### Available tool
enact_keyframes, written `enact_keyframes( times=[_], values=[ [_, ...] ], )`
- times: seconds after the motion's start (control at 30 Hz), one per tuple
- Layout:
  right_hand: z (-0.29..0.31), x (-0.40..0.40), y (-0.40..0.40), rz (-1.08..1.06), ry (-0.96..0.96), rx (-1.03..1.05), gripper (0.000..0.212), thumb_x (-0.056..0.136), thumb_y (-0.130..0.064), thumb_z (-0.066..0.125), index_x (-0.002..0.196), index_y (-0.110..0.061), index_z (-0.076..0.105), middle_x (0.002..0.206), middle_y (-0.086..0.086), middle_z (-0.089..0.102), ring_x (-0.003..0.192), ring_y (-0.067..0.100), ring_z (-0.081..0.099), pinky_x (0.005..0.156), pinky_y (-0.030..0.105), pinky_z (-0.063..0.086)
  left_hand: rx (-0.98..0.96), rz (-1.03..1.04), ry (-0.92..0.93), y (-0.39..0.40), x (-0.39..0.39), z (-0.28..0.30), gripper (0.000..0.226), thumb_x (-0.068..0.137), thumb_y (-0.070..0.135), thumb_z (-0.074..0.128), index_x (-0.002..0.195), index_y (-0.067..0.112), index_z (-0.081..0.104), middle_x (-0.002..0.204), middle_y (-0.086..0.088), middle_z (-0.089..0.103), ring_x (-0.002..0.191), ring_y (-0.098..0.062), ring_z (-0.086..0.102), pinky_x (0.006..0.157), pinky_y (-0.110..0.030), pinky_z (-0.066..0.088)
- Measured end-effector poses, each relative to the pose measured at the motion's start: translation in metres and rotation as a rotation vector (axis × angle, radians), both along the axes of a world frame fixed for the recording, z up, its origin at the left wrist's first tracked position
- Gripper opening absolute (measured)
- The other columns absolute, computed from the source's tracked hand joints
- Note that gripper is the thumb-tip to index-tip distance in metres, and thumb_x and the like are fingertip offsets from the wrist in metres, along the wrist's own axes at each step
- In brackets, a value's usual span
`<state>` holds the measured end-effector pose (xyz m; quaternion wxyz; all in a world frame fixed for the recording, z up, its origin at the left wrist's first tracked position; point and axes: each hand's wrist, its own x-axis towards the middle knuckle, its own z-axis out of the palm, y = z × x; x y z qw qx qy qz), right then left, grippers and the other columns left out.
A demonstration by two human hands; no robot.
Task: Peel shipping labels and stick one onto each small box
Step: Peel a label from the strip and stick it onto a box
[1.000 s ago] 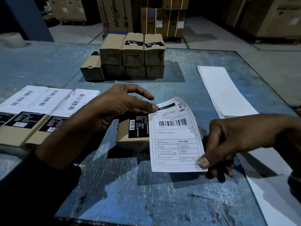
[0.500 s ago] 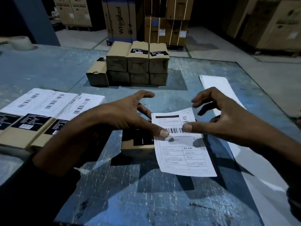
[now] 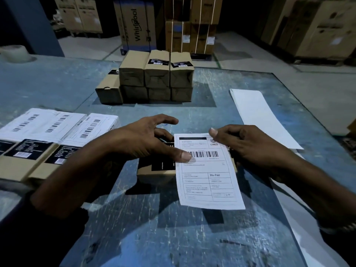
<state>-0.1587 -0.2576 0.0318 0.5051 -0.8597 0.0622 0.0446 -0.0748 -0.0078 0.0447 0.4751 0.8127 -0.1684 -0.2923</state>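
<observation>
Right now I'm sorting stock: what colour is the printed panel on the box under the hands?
Black with white print, on the brown box; head view.

The room is dim and looks blue. Light falls from above onto the middle of the bench, which shines pale there. Dark shadows lie under both arms and beside the stacked boxes at 12 o'clock. The white label looks brightest. The corners go almost black. The small print is blurry. Straight edges bend near the sides.
</observation>
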Motion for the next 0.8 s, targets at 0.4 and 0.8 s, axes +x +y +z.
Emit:
enact_keyframes(
  times=[0.4, 0.8],
  values=[
    [-0.002, 0.0, 0.003, 0.058, 0.005, 0.043, 0.045, 0.078, -0.057, 0.079, 0.116, -0.033, 0.075, 0.097, -0.001, 0.082, 0.092, 0.024, 0.079, 0.075, 0.037, 0.058, -0.14, 0.065, -0.088, 0.002, -0.016, -0.014, 0.084, 0.061, 0.035, 0.092, 0.137, 0.042, 0.058, 0.107, 0.001, 0.08, 0.102, -0.015, 0.077, 0.092, -0.037, 0.059],
    [-0.003, -0.003, 0.007, 0.091, 0.104, -0.055, 0.109, 0.05, -0.069, 0.091, 0.146, -0.047, 0.045, 0.117, -0.019, 0.076, 0.1, -0.006, 0.073, 0.087, 0.024, 0.056, -0.253, 0.293, -0.252, -0.015, -0.029, -0.033, 0.023, 0.1, 0.047, 0.064, 0.121, 0.039, 0.067, 0.095, 0.001, 0.081, 0.092, -0.02, 0.078, 0.092, -0.046, 0.059]
  ],
)
